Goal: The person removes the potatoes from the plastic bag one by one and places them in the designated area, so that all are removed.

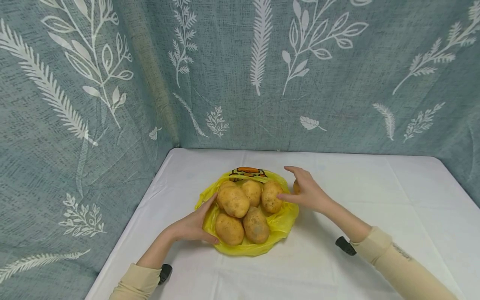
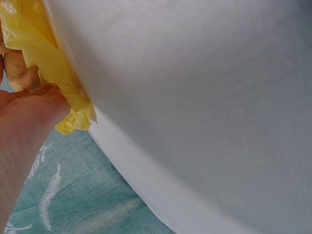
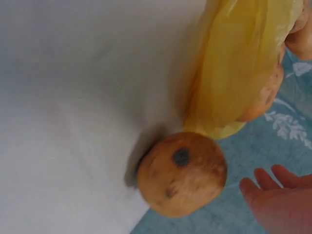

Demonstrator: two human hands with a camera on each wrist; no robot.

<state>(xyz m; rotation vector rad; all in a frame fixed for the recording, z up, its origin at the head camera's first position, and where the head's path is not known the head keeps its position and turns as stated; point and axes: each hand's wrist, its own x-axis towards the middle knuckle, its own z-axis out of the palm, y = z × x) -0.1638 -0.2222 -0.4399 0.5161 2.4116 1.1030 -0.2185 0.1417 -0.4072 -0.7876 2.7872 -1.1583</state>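
Observation:
A yellow plastic bag (image 1: 285, 223) lies spread on the table, its mouth rolled open around several potatoes (image 1: 256, 226). One potato (image 1: 234, 201) rests on top of the others. My left hand (image 1: 192, 225) lies along the bag's left side, thumb and fingers spread against its edge; in the left wrist view some fingertips are hidden behind the yellow plastic (image 2: 51, 56). Over the bag's right rim, my right hand (image 1: 309, 192) is spread, thumb towards a potato inside. Outside the bag sits a single potato (image 3: 183, 174) with a dark spot, apart from the right fingers in the right wrist view.
A white cloth (image 1: 378, 200) covers the table. Blue-grey curtains (image 1: 232, 116) with white leaf prints hang behind and to the left. Dark wrist devices (image 1: 346, 246) show below both sleeves.

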